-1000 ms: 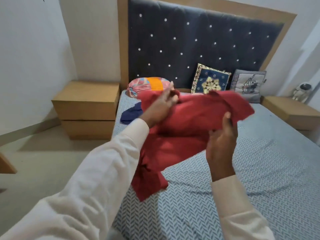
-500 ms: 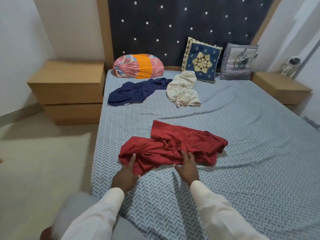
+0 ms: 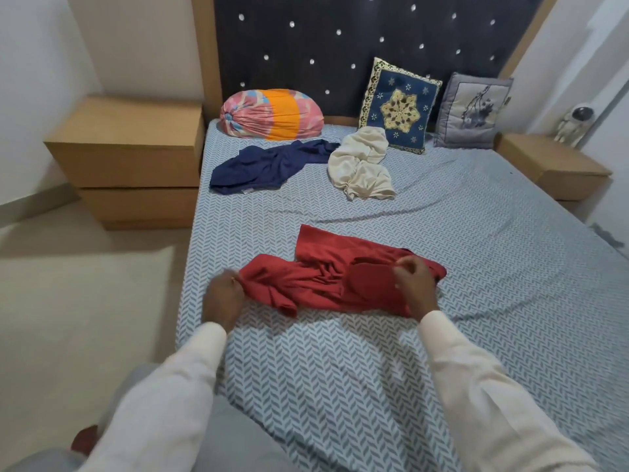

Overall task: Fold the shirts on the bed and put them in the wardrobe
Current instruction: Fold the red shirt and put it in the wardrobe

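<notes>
Shirt (image 3: 326, 284) on bed (image 3: 493, 267), hands (image 3: 221, 296) (image 3: 413, 287) at ends

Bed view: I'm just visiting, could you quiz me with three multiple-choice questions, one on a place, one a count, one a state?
1. Where is the navy shirt? A. beside the cream shirt B. on the floor C. on the nightstand
2. Shirts on the bed? A. two B. three C. five
3. The red shirt is: A. hanging B. neatly folded C. crumpled
Answers: A, both lie near the headboard; B, red, navy, cream; C, left hand and right hand grip its bunched cloth.
</notes>
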